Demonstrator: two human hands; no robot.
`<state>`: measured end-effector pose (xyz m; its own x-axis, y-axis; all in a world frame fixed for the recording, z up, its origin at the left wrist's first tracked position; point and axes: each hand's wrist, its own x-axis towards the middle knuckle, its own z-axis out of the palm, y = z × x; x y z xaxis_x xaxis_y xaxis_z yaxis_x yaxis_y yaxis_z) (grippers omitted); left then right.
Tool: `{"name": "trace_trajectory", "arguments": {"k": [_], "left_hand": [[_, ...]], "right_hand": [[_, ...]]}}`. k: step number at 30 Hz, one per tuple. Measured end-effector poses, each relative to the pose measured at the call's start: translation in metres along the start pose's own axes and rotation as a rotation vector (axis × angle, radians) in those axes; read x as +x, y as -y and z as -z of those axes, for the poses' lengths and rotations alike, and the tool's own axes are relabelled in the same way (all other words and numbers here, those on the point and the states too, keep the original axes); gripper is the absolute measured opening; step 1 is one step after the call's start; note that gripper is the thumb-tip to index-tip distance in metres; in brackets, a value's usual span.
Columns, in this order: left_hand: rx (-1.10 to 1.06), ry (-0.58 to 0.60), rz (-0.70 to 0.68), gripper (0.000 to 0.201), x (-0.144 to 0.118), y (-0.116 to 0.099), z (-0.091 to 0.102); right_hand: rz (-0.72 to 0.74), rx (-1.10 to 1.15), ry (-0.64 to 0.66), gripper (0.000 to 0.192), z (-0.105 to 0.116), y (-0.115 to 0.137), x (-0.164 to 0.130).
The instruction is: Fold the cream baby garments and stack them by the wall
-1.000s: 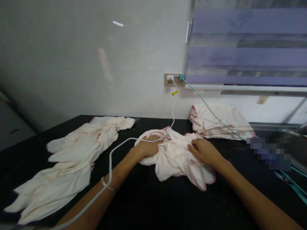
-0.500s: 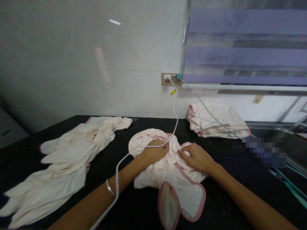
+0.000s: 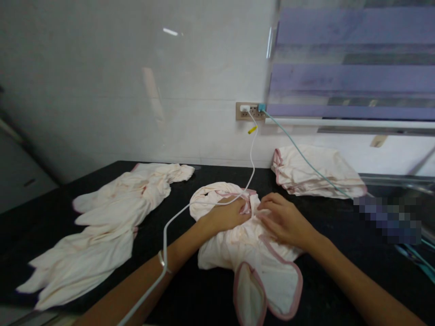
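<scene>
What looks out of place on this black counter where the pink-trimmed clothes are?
The white cable hangs from the wall socket, drapes over the bunched cream garment and runs along the left hand and forearm. It lies right where both hands press the fabric, the right hand beside it.

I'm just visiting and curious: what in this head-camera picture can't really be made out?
- Patch at the right of the counter: pixelated, contents unreadable.
- Garment under the left hand and right hand: bunched, and its lower flap is cut by the bottom edge, so its kind is unclear.
- White cable: its near end leaves the frame.
- Teal cable: vanishes behind the patch.
- Wall socket: too small for detail.
</scene>
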<state>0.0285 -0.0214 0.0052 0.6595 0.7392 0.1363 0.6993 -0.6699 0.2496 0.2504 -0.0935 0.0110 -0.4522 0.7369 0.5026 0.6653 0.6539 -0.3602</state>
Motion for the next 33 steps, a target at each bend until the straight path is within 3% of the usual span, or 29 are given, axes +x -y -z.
{"name": "trace_trajectory", "arguments": {"k": [2,5,10,13,17,19,21,24,27,31,33], "left_hand": [[0.015,-0.044,-0.034,0.037,0.000,0.006,0.000],[0.037,-0.029,-0.038,0.053,-0.002,0.019,-0.001],[0.040,0.119,-0.068,0.078,-0.003,0.034,-0.001],[0.055,0.148,-0.073,0.082,-0.002,0.038,-0.001],[0.059,0.202,-0.133,0.086,-0.002,0.046,0.004],[0.060,0.206,-0.171,0.086,-0.002,0.046,0.009],[0.079,0.170,-0.180,0.079,-0.003,0.039,0.016],[0.071,0.059,-0.192,0.053,-0.007,0.011,0.026],[-0.017,-0.005,-0.220,0.040,-0.015,-0.026,0.027],[0.041,0.195,-0.366,0.041,-0.023,-0.055,0.010],[0.093,0.234,-0.457,0.038,-0.025,-0.058,0.001]], "right_hand": [[0.099,0.125,0.157,0.037,-0.003,0.015,-0.001],[0.101,0.154,0.336,0.053,-0.014,0.025,-0.004],[-0.077,0.163,0.311,0.025,-0.014,0.015,-0.005],[-0.174,0.225,0.177,0.035,0.001,-0.003,-0.001],[-0.454,0.058,-0.349,0.049,0.026,-0.047,-0.007],[-0.529,-0.111,-0.503,0.049,0.040,-0.071,-0.015],[-0.542,-0.247,-0.554,0.048,0.050,-0.086,-0.021],[-0.508,-0.380,-0.578,0.044,0.049,-0.083,-0.020],[-0.407,-0.385,-0.446,0.038,0.031,-0.064,-0.011],[-0.361,-0.274,0.036,0.034,0.004,-0.053,-0.009],[-0.368,-0.266,0.147,0.041,-0.001,-0.057,-0.014]]}}
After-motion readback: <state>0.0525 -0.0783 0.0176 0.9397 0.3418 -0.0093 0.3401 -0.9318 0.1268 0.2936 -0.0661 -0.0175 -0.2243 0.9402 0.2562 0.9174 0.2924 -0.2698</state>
